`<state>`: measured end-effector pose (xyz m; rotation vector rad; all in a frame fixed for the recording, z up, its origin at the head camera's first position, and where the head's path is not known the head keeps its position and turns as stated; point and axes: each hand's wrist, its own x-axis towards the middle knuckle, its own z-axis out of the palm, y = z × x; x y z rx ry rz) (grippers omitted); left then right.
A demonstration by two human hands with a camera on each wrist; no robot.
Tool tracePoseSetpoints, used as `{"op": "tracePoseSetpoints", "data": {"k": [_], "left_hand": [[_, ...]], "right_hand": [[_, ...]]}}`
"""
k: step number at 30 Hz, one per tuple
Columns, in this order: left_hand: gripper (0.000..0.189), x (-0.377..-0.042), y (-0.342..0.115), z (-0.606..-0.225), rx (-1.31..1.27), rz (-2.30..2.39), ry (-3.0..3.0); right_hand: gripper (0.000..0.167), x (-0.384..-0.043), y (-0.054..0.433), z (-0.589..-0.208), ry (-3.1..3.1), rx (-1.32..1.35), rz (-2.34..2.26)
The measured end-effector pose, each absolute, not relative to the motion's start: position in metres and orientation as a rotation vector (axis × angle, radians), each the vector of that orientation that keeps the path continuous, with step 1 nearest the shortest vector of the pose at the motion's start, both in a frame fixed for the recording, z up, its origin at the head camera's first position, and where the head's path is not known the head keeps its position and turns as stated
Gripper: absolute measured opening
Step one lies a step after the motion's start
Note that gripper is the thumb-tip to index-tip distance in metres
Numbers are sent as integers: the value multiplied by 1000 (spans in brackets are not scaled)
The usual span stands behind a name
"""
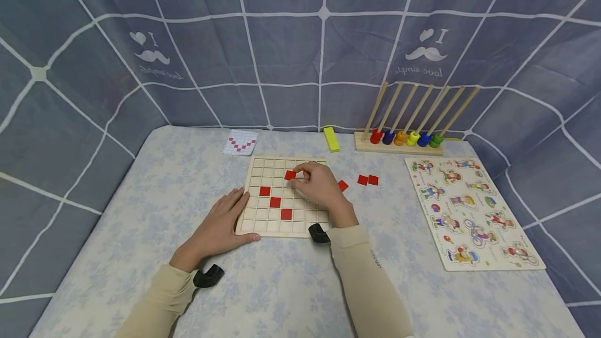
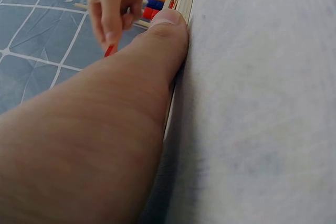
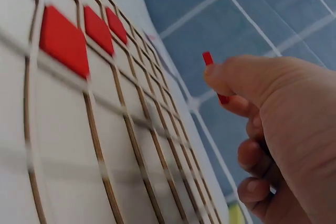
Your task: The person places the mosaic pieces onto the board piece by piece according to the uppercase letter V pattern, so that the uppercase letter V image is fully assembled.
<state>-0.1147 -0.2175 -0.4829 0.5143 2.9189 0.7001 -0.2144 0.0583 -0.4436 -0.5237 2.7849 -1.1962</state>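
My right hand (image 1: pixel 316 186) pinches a red square tile (image 1: pixel 290 175) between thumb and finger, over the upper part of a wooden grid board (image 1: pixel 255 226). The right wrist view shows that tile (image 3: pixel 222 99) edge-on, raised off the board. Three red tiles lie in grid cells on a slant: an upper one (image 1: pixel 265 191), a middle one (image 1: pixel 275 202) and a lower one (image 1: pixel 286 214). At the board's left edge rests my left hand (image 1: pixel 225 226), fingers straight along the side and thumb (image 2: pixel 169 24) at the near edge.
Loose red tiles (image 1: pixel 363 180) lie right of the board, one partly behind my right wrist. Behind the board are a pattern card (image 1: pixel 240 142) and a yellow block (image 1: pixel 331 140). A peg rack with colored beads (image 1: pixel 399 145) and a picture puzzle board (image 1: pixel 474 213) stand to the right.
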Motion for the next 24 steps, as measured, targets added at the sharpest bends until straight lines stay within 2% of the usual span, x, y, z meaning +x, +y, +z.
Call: {"op": "tracePoseSetpoints", "data": {"k": [10,24], "left_hand": [[112,-114,-217,-481,501,697,2917],[113,-114,-220,-483,519,696,2920]], "right_hand": [[29,-220,7,-448,2810,-630,-1009],[31,-225,-26,-455,2811,-598,-852]]}}
